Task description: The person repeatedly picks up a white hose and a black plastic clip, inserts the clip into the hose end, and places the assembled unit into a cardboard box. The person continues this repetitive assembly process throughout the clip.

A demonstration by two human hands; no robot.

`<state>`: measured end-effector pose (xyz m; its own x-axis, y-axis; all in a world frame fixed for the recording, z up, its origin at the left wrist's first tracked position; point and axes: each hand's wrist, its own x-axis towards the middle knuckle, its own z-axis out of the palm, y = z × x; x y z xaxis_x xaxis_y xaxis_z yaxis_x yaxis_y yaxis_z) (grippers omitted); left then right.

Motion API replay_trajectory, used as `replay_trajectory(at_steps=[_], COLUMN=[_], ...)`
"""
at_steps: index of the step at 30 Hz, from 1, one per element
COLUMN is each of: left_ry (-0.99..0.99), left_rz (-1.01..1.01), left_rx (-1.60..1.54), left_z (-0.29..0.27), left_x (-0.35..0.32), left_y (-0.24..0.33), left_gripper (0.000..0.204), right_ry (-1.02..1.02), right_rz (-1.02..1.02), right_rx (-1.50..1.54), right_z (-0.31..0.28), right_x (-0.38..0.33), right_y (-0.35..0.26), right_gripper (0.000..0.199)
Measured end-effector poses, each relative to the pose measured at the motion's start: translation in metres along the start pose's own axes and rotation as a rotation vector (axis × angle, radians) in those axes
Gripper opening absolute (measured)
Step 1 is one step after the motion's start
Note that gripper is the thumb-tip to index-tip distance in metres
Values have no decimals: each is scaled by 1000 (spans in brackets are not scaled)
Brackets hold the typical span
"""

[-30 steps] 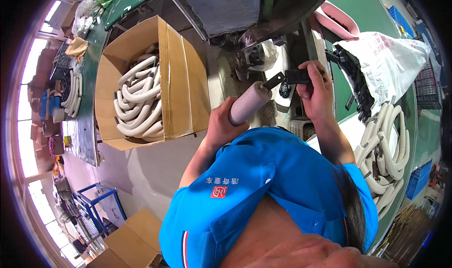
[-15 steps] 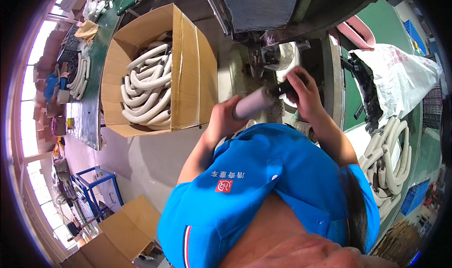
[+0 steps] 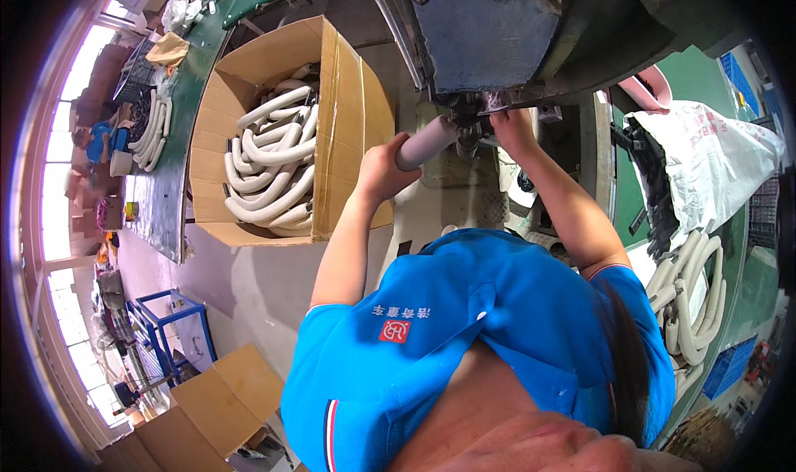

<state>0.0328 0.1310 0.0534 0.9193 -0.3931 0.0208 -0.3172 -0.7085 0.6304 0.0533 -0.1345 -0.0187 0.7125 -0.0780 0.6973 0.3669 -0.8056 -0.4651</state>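
My left hand point(image 3: 385, 171) is wrapped round a light grey foam-covered tube point(image 3: 426, 143). Its far end reaches up to the dark metal parts under a machine point(image 3: 487, 41) in front of me. My right hand point(image 3: 516, 132) is raised beside those parts, its fingers closed near the tube's dark end. The machine's edge partly hides those fingertips, so what they pinch is not clear.
A large open cardboard box point(image 3: 356, 132) full of curved grey tubes point(image 3: 269, 161) stands at the left. On the green table point(image 3: 692, 74) at the right are a white sack point(image 3: 705, 157) with black parts and more curved tubes point(image 3: 688, 294). A blue metal frame point(image 3: 172, 327) stands at lower left.
Both hands have moved up and forward to the machine, taking the grey tube along. The black end piece, earlier held by my right hand in the open, is now against the machine's underside.
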Motion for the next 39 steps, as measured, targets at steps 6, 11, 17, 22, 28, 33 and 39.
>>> replay_trajectory(at_steps=[6, 11, 17, 22, 28, 33, 39], left_ry=[-15, 12, -85, -241, -337, -93, -106], left_rz=[-42, 5, 37, -86, -68, 178, 197], left_rx=[-74, 36, 176, 165, 187, 196, 217], left_z=[12, 1, -18, 11, -21, -5, -7], left_x=[8, 5, 14, 24, 28, 27, 23], left_y=[-2, 4, 2, -15, 9, 3, 7], left_gripper=[53, 52, 59, 53, 53, 45, 41], right_ry=[-557, -233, -238, -349, -447, -559, -807], right_rz=[284, 227, 895, 917, 808, 535, 612], right_rx=[12, 94, 610, 579, 593, -49, -314], right_z=[4, 12, -18, -9, 26, 122, 103], right_x=[-1, -3, 8, 7, -14, -75, -92], right_y=[21, 13, -29, -6, 81, 198, 164], right_gripper=[34, 34, 36, 32, 43, 19, 23])
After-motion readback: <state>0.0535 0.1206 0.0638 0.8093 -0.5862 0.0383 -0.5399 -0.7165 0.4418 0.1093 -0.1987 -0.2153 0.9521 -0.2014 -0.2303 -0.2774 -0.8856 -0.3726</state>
